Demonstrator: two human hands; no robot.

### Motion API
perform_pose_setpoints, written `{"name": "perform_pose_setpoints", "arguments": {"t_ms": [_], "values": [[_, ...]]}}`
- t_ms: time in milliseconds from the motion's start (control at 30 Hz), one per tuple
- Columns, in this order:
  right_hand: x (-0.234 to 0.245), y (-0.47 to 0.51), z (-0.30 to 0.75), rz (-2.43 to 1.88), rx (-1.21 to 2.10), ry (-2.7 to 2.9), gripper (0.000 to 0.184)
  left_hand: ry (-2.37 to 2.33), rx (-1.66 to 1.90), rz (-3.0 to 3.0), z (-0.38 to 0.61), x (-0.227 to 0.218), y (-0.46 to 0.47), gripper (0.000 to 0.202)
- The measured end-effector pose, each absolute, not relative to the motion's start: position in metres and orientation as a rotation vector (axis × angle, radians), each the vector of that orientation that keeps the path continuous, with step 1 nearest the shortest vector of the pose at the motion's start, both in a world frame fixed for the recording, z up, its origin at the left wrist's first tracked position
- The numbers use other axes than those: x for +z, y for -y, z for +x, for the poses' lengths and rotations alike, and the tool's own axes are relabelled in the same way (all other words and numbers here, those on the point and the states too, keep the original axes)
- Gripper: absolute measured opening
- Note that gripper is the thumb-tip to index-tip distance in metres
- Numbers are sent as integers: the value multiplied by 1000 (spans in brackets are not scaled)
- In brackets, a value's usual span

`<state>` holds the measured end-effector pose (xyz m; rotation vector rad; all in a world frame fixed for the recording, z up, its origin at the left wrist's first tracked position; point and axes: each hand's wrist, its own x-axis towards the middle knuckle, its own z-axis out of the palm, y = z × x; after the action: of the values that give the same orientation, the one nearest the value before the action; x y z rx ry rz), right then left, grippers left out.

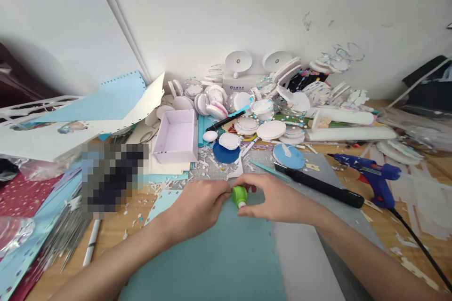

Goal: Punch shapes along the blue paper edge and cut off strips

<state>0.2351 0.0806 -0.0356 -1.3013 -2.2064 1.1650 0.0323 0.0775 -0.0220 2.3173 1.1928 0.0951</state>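
A large light-blue sheet of paper [212, 263] lies before me, with small notches along its edges. My right hand [268, 197] is curled round a small green craft punch [239, 195] with a white part, at the sheet's far edge. The thumb is at its near side and the fingers at its far side. My left hand [203, 202] is closed at the same edge, its fingertips pinching the paper right beside the punch. The punch's slot is hidden from view.
Beyond my hands are a white foam box [176, 136], a blue disc [226, 152] and many white foam rounds [271, 130]. To the right lie a black-handled cutter [325, 186] and a blue glue gun [374, 171] with its cord. Thin wires [70, 230] lie left.
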Motion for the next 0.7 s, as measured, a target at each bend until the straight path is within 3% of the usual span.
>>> {"name": "perform_pose_setpoints", "arguments": {"t_ms": [433, 533, 700], "values": [[-44, -74, 230, -1252, 938, 2281, 17, -1169, 89, 2346, 31, -26, -77, 26], [-46, -74, 229, -1241, 924, 2272, 18, -1141, 87, 2314, 28, -21, -76, 14], [-45, -71, 226, -1229, 926, 2277, 17, -1140, 64, 2351, 30, -17, -73, 54]]}}
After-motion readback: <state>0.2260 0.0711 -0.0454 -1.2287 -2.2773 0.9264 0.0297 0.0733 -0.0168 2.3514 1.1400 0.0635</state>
